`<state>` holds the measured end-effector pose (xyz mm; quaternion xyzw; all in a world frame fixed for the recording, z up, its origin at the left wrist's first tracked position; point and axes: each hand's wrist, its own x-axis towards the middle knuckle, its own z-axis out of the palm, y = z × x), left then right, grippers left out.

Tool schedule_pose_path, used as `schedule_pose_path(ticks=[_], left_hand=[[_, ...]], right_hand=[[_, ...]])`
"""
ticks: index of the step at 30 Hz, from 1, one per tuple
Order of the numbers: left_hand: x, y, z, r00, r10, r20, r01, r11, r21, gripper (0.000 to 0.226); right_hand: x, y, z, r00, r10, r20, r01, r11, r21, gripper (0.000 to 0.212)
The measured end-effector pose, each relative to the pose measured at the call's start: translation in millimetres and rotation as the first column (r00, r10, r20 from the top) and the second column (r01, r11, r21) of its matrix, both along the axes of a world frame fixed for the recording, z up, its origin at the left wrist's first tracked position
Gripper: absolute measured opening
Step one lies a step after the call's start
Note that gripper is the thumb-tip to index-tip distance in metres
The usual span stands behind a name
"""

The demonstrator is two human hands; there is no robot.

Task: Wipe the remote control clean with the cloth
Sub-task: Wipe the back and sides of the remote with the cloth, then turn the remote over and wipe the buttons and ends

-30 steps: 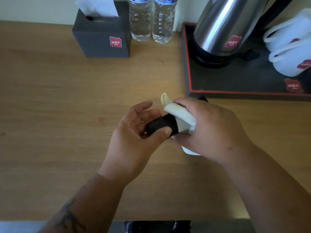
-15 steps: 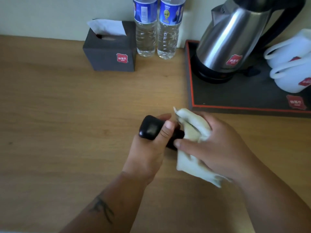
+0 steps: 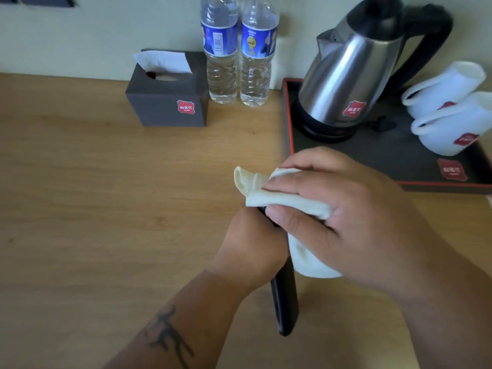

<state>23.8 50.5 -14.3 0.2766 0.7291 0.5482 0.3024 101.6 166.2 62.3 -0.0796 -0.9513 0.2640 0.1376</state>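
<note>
A black remote control [image 3: 285, 302] is held above the wooden desk [image 3: 93, 209], its long body pointing down towards me. My left hand [image 3: 250, 246] grips its upper part, which hides the middle of it. My right hand [image 3: 346, 217] is closed on a cream cloth [image 3: 282, 197] and presses it over the remote's top end. More of the cloth hangs below my right palm beside the remote.
A dark tissue box [image 3: 170, 99] and two water bottles [image 3: 237, 57] stand at the back by the wall. To the right, a black tray [image 3: 386, 155] with a red rim holds a steel kettle [image 3: 354, 75] and two white cups [image 3: 450, 115].
The remote has turned from lying across to pointing down towards me. My right hand has shifted the cloth up over its top end. The view has tilted upwards.
</note>
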Motion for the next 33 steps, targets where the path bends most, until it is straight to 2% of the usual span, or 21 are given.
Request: schedule_pose_path(ticks=[3,7,10,12,14,16,18,20,23,25,27,33], left_hand=[[1.9,0.7,1.4,1.000,-0.023,-0.001,0.023,0.997,-0.072,0.013],[7.0,-0.7,8.1,0.997,-0.024,0.068,0.036,0.983,-0.180,0.011],[11.4,-2.7,14.4,0.997,-0.012,0.075,0.028,0.976,-0.215,0.012],[13.3,-3.2,18.0,0.997,-0.012,0.070,0.026,0.978,-0.205,0.012],[12.9,-1.1,20.9,0.999,-0.020,0.045,0.028,0.983,-0.184,0.010],[9.5,3.4,19.7,0.999,-0.013,-0.039,0.004,0.974,-0.225,0.010],[6.1,9.3,11.8,0.976,-0.083,-0.202,0.008,0.939,-0.345,0.014],[6.0,13.9,0.1,0.891,-0.250,-0.378,0.032,0.867,-0.498,0.026],[11.6,18.4,-18.4,0.758,-0.463,-0.458,0.063,0.752,-0.656,0.059],[15.5,20.2,-26.0,0.681,-0.523,-0.513,0.039,0.725,-0.688,0.075],[17.9,22.1,-29.7,0.635,-0.524,-0.567,0.002,0.736,-0.677,0.080],[20.7,23.7,-36.0,0.602,-0.518,-0.608,-0.031,0.745,-0.666,0.088]], right_hand=[[-4.1,6.6,-1.9,1.000,0.006,0.015,-0.007,0.998,0.066,0.023],[-7.2,21.5,-10.9,0.990,-0.051,0.132,0.052,0.999,-0.004,0.024],[-8.4,36.0,-19.5,0.963,-0.082,0.257,0.081,0.997,0.016,0.024],[-3.4,45.0,-26.6,0.914,-0.102,0.392,0.064,0.992,0.109,0.019],[7.9,49.9,-36.0,0.862,-0.117,0.493,0.066,0.991,0.120,0.018],[23.1,52.2,-45.8,0.861,-0.162,0.482,0.152,0.987,0.062,0.017],[39.3,54.9,-55.6,0.862,-0.264,0.432,0.284,0.959,0.018,0.015],[53.8,58.1,-65.9,0.844,-0.362,0.396,0.388,0.922,0.017,0.014],[66.9,60.3,-77.1,0.833,-0.446,0.328,0.461,0.887,0.035,0.017],[70.1,58.8,-81.3,0.836,-0.461,0.298,0.471,0.881,0.042,0.020],[70.9,58.0,-84.5,0.843,-0.456,0.285,0.468,0.883,0.031,0.023],[72.4,56.6,-91.3,0.846,-0.450,0.287,0.472,0.882,-0.009,0.035]])
